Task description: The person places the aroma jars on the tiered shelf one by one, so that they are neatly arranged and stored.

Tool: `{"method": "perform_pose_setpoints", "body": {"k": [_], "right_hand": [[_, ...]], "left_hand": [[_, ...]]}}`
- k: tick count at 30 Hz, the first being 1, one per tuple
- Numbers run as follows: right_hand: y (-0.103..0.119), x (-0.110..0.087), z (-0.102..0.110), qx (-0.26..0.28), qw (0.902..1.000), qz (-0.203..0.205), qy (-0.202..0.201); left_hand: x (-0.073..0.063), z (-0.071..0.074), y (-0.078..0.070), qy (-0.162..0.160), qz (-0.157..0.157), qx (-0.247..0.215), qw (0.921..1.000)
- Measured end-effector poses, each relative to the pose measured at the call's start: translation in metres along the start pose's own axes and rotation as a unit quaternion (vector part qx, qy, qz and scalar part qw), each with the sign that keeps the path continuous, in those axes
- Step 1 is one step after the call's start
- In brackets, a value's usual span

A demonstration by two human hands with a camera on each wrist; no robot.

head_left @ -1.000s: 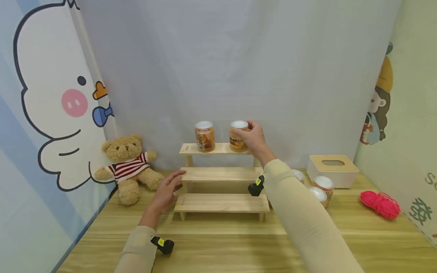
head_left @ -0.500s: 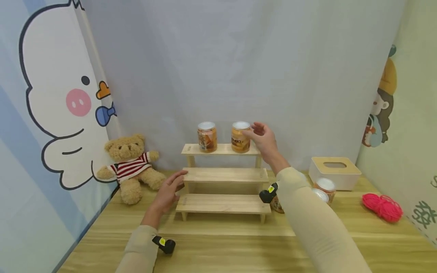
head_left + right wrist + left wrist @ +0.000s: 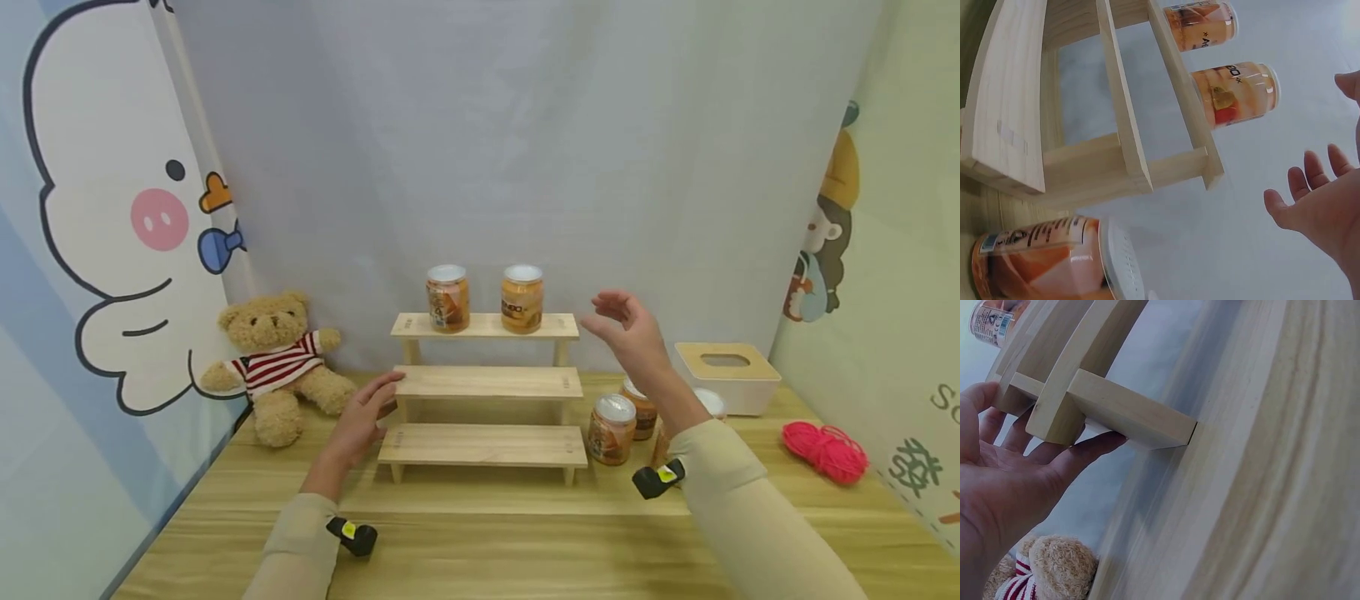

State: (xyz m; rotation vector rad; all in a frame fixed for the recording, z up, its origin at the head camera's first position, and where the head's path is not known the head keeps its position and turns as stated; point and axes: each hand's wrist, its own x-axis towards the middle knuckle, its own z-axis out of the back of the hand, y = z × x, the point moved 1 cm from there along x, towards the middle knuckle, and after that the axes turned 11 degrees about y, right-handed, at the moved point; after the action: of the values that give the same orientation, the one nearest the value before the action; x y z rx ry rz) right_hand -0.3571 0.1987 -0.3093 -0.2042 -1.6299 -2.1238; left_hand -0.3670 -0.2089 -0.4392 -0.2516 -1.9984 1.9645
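A three-tier wooden shelf point(image 3: 487, 382) stands on the table. Two orange cans with white lids, a left can point(image 3: 448, 300) and a right can point(image 3: 522, 300), stand upright and apart on its top tier. My left hand point(image 3: 360, 429) rests against the shelf's left end, its fingers loosely extended; in the left wrist view the fingers point(image 3: 1091, 450) touch the ends of the tiers. My right hand point(image 3: 633, 337) hovers in the air right of the top tier, fingers spread and holding nothing. Beneath it, several more cans, among them a near can point(image 3: 612, 431), stand right of the shelf, partly hidden by my forearm.
A teddy bear point(image 3: 277, 367) in a striped shirt sits left of the shelf. At the back right is a tissue box point(image 3: 726, 379), with a skein of pink yarn point(image 3: 825, 452) in front of it. A grey curtain point(image 3: 525, 150) hangs behind the shelf.
My right hand let go of the right can on the top tier and drew back to the right and slightly down. The left hand stayed at the shelf's left end.
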Motion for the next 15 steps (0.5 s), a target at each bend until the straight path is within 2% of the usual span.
{"method": "perform_pose_setpoints", "body": {"k": [8, 15], "right_hand": [[-0.006, -0.036, 0.033, -0.044, 0.9988, 0.007, -0.020], [-0.015, -0.063, 0.059, -0.070, 0.9958, 0.006, -0.058]], "left_hand": [[0.001, 0.002, 0.003, 0.001, 0.003, -0.003, 1.0000], [0.001, 0.002, 0.004, 0.008, -0.007, 0.007, 0.9999]]}}
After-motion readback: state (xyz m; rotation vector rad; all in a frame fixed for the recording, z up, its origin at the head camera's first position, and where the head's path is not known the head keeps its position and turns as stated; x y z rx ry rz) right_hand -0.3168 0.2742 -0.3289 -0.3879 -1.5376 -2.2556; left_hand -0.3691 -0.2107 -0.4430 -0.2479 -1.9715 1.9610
